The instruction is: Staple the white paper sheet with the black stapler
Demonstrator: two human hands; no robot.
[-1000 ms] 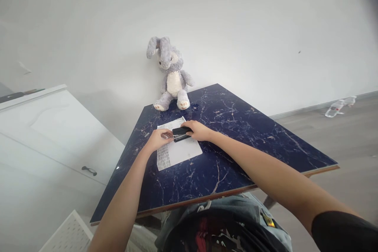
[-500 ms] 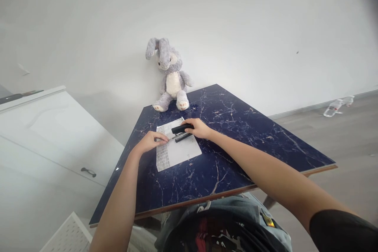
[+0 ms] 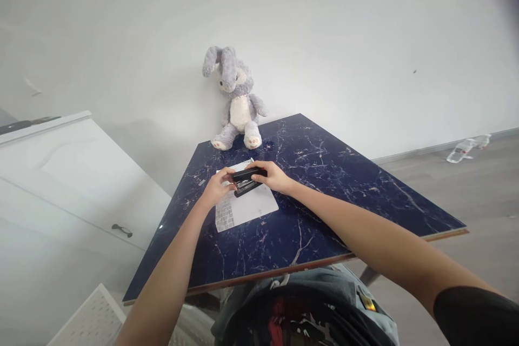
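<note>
On the dark blue table [image 3: 324, 173]: a black stapler [image 3: 244, 174], seen from where I stand, lying over a sheet of paper [image 3: 255, 205]. Both hands are at it.

Stapler: top arm raised from the base, with metallic parts showing in the gap; whether staples are inside is too small to tell.

Right hand [image 3: 273, 177]: grasping the right end of the stapler, fingers on the top arm.

Left hand [image 3: 217, 186]: thumb and fingers bent around the left end; exactly which part they pinch is unclear.

Change: left fingers now up against the stapler's end, where a moment ago they were drawn off to the left with a thin piece between them. That piece no longer shows. Reads to me as the mechanism being handled from both ends, the right hand likely steadying it.

Paper: flat under the work, a grey brick-like pattern along its left side, the rest mostly white.

Plush rabbit [image 3: 240, 113]: seated upright at the far edge, beside the wall [image 3: 344, 65], ears flopped forward.

Cabinet [image 3: 81, 173]: white, left of the table, dark handle [image 3: 121, 231] on its front.

Floor [image 3: 425, 189]: clear plastic item [image 3: 460, 150] lying near the wall, off to the right.
</note>
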